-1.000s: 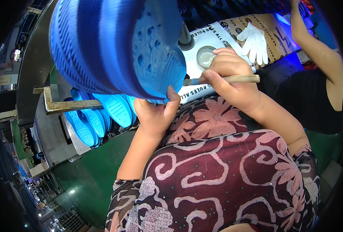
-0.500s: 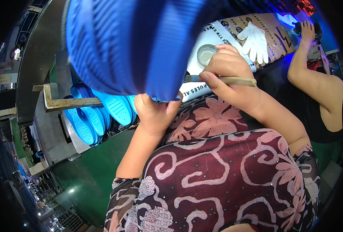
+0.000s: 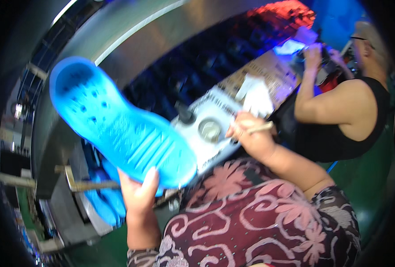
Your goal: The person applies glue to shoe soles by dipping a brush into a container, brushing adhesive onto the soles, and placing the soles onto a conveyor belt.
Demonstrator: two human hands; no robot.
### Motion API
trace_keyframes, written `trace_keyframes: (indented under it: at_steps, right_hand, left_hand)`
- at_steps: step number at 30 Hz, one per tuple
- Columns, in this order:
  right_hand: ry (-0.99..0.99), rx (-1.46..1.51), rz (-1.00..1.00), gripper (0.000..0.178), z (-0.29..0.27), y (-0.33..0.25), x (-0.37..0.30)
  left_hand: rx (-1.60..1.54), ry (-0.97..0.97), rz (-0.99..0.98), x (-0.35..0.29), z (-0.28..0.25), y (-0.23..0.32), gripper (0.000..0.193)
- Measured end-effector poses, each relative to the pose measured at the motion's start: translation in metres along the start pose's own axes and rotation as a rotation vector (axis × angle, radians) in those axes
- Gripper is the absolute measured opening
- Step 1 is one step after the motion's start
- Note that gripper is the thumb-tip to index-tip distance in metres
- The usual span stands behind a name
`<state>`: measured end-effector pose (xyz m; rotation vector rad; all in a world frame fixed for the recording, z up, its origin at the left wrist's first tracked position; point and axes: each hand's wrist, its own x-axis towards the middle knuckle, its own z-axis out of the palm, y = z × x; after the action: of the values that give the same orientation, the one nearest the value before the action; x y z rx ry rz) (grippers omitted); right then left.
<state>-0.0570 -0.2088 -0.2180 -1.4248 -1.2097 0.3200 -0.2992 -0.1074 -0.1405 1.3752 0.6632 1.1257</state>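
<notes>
Sole [image 3: 127, 130], bright blue, slants before me, its lower edge pinched in my left hand [image 3: 136, 192], thumb on top. My right hand [image 3: 254, 140], near a round dish [image 3: 203, 126], curls around what looks like a brush [image 3: 262, 128].

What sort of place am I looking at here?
Probably a footwear workshop: the left hand holds a blue shoe sole, more blue soles show below it, and a co-worker is busy off to the right.
</notes>
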Motion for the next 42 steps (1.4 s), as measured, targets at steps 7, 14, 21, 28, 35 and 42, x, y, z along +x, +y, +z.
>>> trace_keyframes:
  at_steps: [7,14,21,28,35,42]
  right_hand:
    - [0.164,-0.036,0.153,0.026,-0.059,0.024,-0.026]
    - [0.208,0.143,0.291,0.025,-0.075,0.040,-0.035]
    - [0.192,0.228,0.451,0.033,-0.092,0.056,-0.041]
    - [0.132,0.307,0.415,0.032,-0.064,0.062,-0.037]
    - [0.041,0.365,0.495,0.034,-0.050,0.057,-0.049]
    - [0.063,0.409,0.439,0.034,-0.045,0.041,-0.047]
  left_hand:
    - [-0.095,-0.832,-0.452,0.076,0.112,0.040,0.066]
    - [-0.761,-0.246,-0.359,0.248,0.339,0.076,0.066]
    - [-0.381,-1.672,0.073,0.074,0.287,0.091,0.019]
    - [-0.776,-1.850,0.578,-0.030,0.278,0.090,0.020]
    - [-0.890,-1.715,0.659,-0.081,0.274,0.097,0.023]
    - [-1.034,-1.435,0.650,-0.138,0.267,0.095,0.017]
